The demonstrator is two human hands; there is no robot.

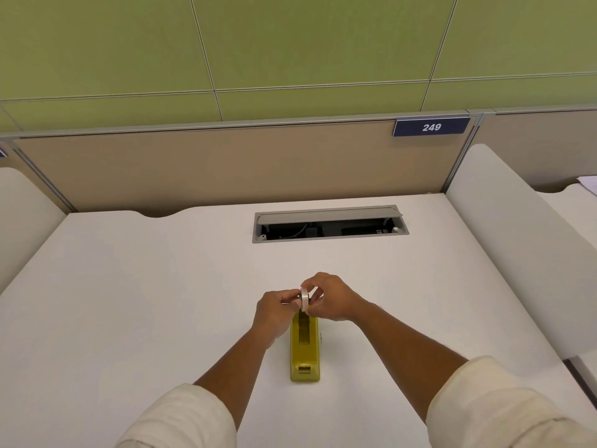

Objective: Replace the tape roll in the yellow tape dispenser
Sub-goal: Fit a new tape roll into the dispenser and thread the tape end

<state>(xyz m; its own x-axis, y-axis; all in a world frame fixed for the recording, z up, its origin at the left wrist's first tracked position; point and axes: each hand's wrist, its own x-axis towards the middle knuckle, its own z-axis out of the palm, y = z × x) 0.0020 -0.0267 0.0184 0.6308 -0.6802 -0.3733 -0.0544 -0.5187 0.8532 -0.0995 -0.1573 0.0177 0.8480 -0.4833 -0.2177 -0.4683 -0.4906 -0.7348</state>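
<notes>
Both hands, left (273,313) and right (329,299), pinch the tape roll (304,299) upright above the yellow tape dispenser (304,347). The roll's edge lines up with the open cradle, I judge for seating.

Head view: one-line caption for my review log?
Both hands, left and right, hold a white tape roll above the yellow plastic tape dispenser.

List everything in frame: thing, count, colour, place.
tape dispenser: 1, yellow, centre of desk, roll bay open
tape roll: 1, clear/white, held above the dispenser's far end
desk: 1, white, fills the lower frame
cable tray: 1, grey, lid open, far side of desk
number plate: 1, blue, reads 249, on beige partition
paper: white, far right edge, count unclear
left hand: 1, gripping the roll's left side
right hand: 1, gripping the roll's right side
sleeves: 2, cream, bottom corners
</notes>
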